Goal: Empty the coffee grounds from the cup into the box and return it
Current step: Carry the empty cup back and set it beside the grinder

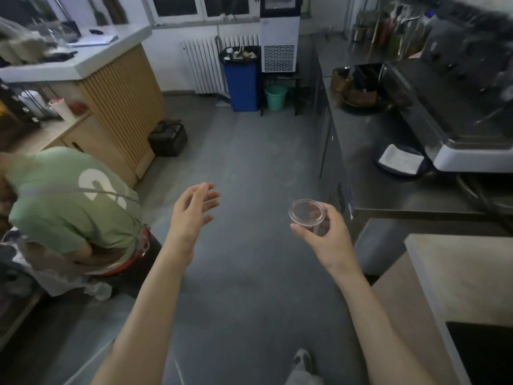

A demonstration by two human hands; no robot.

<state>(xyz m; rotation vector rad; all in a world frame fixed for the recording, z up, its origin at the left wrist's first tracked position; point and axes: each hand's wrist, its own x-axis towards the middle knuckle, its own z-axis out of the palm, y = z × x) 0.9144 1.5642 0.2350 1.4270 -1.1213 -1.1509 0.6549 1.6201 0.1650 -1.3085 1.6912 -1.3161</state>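
My right hand [324, 237] holds a small clear plastic cup [306, 212] upright by its side, over the grey floor near the corner of the steel counter [388, 168]. The cup looks see-through, and I cannot make out any grounds in it. My left hand [191, 215] hovers to the left at about the same height, fingers spread and holding nothing. On the steel counter at the far right stands a dark box [361, 84] with brown contents, beside the espresso machine [455, 107].
A person in a green shirt [69, 207] bends over at the left, close to my left arm. A blue bin [243, 79] and a green bucket [275, 97] stand at the far wall. A black case [168, 137] lies by the wooden counter [119, 101]. A folded white cloth [401, 159] rests on a plate.
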